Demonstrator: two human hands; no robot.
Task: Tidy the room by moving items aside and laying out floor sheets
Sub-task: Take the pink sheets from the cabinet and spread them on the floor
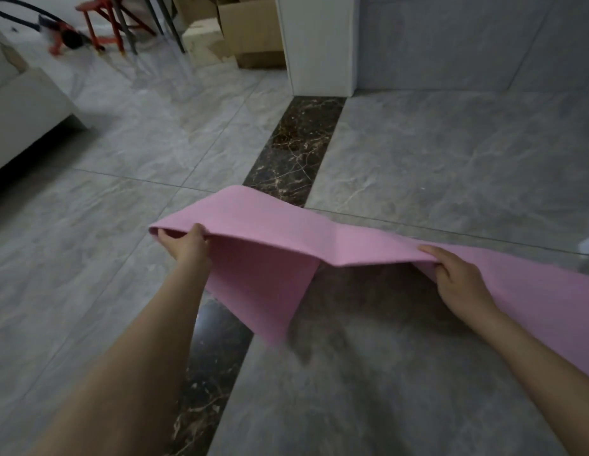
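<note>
Two bare forearms reach up from the bottom of the frame to a soft pink foam floor sheet held above the grey marble-patterned tile floor at mid-frame. The left hand is closed on the sheet's left fold, thumb on top; the right hand pinches the near edge at right, fingers curled under. The sheet sags between them, one flap hanging toward the dark brown marble strip, so the laying-out step looks to be under way; next it probably needs spreading wide and lowering flat. Its right end runs out of the frame, so its full length cannot be told. Farther off, in the upper left, a blurred red stool and brown cardboard boxes stand beside a white wall corner.
</note>
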